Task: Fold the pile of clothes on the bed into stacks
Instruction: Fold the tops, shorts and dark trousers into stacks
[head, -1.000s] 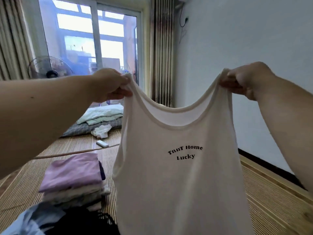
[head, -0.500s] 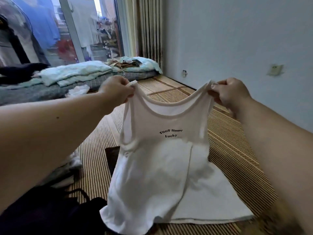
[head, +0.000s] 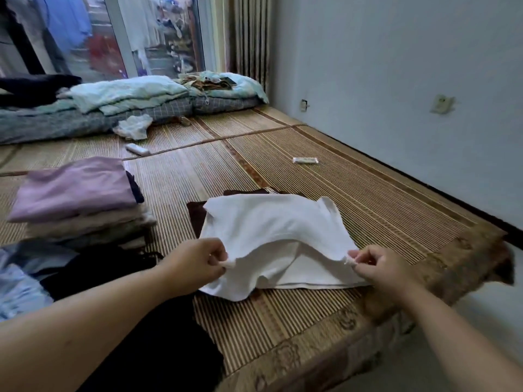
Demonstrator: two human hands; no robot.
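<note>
L hand (head: pixel 198 264) & R hand (head: pixel 379 267) each pinching 1 white top (head: pixel 271 230), 1 folded stack (head: pixel 76 199) nearby

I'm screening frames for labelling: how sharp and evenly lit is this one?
Head view: dim, bluish light, no glare; the white top, left hand and right hand read fairly sharp; the folded stack and the bed corner at right are smeared by blur.

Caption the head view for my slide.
Left hand and right hand pinch a white top laid over a brown garment.
</note>
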